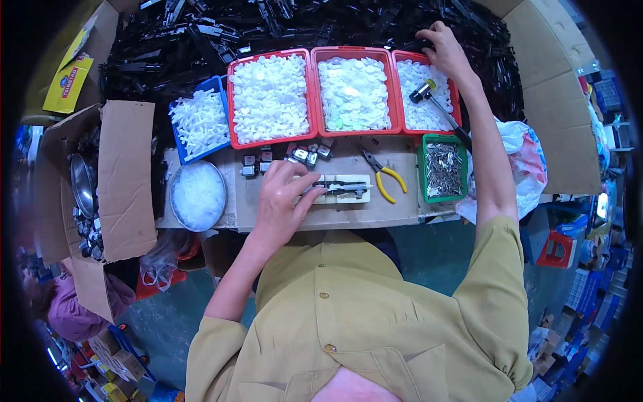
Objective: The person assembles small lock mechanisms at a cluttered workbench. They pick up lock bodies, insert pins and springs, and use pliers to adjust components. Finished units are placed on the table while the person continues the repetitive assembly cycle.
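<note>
My left hand (281, 194) pinches a slim black-and-metal part (338, 187) on its pale jig; right hand (442, 50) reaches into the black parts pile (201, 33), grip unclear.

Left hand (284, 197) on black part (338, 187) in cream jig (345, 189), right hand (443, 50) reaching into black parts pile (321, 23)

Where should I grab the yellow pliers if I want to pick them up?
Grab the yellow pliers by the two yellow handles, coming down from above on the side nearest the person. They lie flat on the cardboard worktop, metal jaws pointing away toward the red trays. The handles look padded, spread a little, and have bare cardboard around them.
</note>
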The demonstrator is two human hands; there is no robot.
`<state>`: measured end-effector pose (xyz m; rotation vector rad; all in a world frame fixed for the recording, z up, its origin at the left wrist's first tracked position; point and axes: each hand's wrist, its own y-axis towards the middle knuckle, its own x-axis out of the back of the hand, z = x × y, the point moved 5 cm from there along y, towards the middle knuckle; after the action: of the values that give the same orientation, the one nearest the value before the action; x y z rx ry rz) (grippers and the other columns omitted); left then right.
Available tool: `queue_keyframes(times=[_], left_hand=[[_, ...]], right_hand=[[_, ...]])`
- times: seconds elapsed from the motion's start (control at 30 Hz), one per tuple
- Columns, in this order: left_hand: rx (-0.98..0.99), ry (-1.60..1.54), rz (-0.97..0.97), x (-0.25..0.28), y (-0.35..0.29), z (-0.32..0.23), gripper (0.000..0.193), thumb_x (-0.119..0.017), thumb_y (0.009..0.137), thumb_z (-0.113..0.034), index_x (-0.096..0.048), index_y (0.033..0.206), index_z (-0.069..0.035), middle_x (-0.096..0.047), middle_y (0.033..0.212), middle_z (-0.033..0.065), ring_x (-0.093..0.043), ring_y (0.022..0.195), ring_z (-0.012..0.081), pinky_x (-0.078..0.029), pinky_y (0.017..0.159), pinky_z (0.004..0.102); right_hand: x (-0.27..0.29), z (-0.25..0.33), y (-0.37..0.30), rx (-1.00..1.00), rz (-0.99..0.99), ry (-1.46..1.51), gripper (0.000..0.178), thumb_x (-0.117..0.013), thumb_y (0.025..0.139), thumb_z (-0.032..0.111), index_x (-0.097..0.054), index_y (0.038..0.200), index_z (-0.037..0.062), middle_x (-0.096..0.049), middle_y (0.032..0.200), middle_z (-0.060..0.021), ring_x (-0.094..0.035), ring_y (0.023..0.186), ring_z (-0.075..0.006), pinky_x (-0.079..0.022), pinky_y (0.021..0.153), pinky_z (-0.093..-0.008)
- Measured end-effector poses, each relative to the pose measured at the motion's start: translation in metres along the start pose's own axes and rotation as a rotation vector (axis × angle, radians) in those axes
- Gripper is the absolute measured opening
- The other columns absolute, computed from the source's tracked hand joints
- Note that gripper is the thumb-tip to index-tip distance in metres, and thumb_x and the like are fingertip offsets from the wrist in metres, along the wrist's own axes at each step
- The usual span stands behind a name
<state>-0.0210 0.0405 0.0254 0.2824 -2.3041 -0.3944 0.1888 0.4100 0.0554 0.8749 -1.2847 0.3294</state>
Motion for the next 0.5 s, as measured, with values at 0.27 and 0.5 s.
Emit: queue_keyframes(times=[0.27,0.5], left_hand=[[0.037,0.037,-0.012,0.008,-0.004,-0.004,0.018,-0.077,0.076,-0.007,-0.072,0.093,-0.001,-0.061,0.088,0.0104,-0.056,0.088,0.0282,-0.045,0.077,0.0395],[0.051,0.026,-0.025,0.013,-0.006,-0.001,0.019,-0.077,0.076,-0.007,-0.072,0.093,-0.001,-0.062,0.088,0.0104,-0.057,0.088,0.0277,-0.046,0.078,0.0393]], right_hand=[[0.004,-0.014,0.026,-0.096,-0.118,-0.216,0.028,-0.061,0.086,0.001,-0.071,0.110,0.0113,-0.063,0.111,-0.0102,-0.061,0.111,-0.0289,-0.055,0.086,-0.0437],[0.017,-0.008,0.022,0.045,-0.195,-0.178,0.016,-0.066,0.087,0.007,-0.068,0.103,0.0075,-0.063,0.108,-0.0087,-0.063,0.105,-0.0273,-0.056,0.082,-0.0410]])
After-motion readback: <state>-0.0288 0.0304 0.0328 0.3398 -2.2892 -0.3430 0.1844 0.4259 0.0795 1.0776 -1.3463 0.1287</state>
